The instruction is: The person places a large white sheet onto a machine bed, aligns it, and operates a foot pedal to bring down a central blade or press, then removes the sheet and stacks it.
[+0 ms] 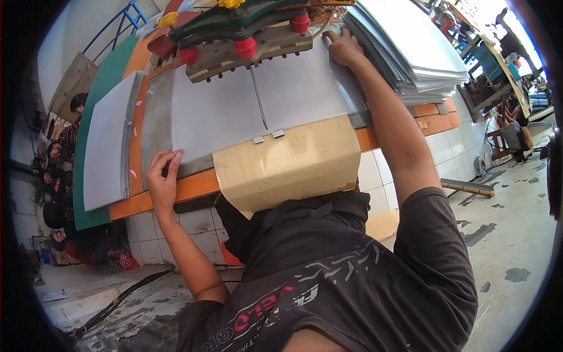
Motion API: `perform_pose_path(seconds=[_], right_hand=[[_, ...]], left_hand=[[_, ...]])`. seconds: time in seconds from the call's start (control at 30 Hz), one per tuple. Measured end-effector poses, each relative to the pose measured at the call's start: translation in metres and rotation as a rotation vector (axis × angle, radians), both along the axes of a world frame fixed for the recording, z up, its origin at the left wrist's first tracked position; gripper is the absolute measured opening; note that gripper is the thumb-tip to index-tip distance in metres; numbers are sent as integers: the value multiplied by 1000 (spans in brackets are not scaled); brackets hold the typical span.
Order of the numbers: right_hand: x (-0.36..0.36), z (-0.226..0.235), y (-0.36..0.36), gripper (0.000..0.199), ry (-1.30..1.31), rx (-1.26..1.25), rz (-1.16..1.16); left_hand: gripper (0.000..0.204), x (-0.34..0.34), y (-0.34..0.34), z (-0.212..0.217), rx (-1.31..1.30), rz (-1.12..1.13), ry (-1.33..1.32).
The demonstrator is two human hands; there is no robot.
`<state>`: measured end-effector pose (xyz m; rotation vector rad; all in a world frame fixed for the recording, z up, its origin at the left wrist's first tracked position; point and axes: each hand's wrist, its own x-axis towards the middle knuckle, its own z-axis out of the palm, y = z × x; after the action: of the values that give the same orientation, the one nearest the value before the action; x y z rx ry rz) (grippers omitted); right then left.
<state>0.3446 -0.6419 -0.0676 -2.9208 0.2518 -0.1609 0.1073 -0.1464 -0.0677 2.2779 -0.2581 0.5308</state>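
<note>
At twelve o'clock from the middle of the view, a white sheet [223, 105] lies flat on the orange table [187, 186], with a grey plate [155, 117] showing along its nine o'clock side. Out at nine o'clock is the left hand [163, 170], fingers curled, thumb and forefinger nearly meeting at the sheet's near corner — whether they pinch the paper, I cannot tell. Toward one o'clock the right hand [347, 50] rests at the sheet's far corner, loosely open, thumb apart from the fingers; any hold on the edge cannot be made out.

Over the sheet's far part, at eleven to twelve o'clock, hangs a dark green frame [240, 26] with red cups [245, 48], and a thin rod [258, 97] slants from it toward six o'clock. Near the rod's tip sit two small pale blocks [278, 134], by the edge of a tan sheet [287, 164] that droops over the table's near side. Thick paper stacks flank the work — one at ten o'clock [108, 146], partly on a green board [91, 217], and a taller one at one to two o'clock [410, 41].
</note>
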Motion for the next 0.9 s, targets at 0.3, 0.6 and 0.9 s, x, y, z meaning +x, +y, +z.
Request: perform_pose_path(seconds=[0.3,0.6,0.9], right_hand=[[-3,-2,-4,50,-64,52,-1],[1,-8,-5,51,-97,55,-7],[-1,-10,-9,55,-145,85,21]], left_hand=[[55,38,25,17,-237,-11,375],[60,124,24,11,96,84,405],[54,139,20,-15,174,108,160]])
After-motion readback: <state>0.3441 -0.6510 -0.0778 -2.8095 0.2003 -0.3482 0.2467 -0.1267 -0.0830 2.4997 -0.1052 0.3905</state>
